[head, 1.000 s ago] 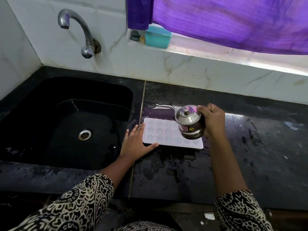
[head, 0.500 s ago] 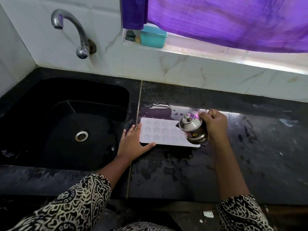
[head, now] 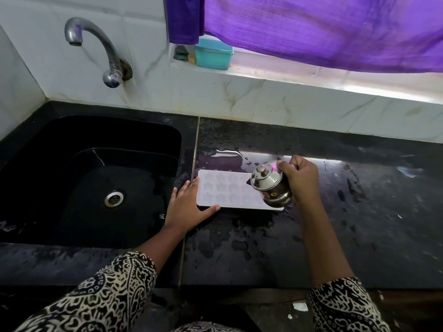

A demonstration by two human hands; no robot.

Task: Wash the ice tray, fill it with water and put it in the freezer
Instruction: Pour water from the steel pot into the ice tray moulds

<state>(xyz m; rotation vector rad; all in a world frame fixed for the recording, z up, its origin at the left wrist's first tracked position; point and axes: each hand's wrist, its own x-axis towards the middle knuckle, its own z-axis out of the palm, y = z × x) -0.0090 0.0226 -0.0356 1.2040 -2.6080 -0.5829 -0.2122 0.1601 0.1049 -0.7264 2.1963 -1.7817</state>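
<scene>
Head view: the tray looks to be at the filling step, with a pot tilted over it.
The tray [head: 225,192] lies flat on the wet table [head: 359,224], just right of the sink [head: 96,130]. The left hand [head: 189,207], fingers straight, braces its left edge. The right hand [head: 299,178] grips the pot [head: 271,185] over its right end. Pour slowly. There is open table to the right and the sink drop to the left.

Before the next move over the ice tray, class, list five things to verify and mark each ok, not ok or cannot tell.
1. The ice tray lies flat on the counter: ok.
2. The left hand rests against the tray's left end: ok.
3. The right hand grips the steel pot, tilted above the tray's right end: ok.
4. Star cells filled with water: cannot tell.
5. Counter around the tray dry: not ok, wet patches.
</scene>
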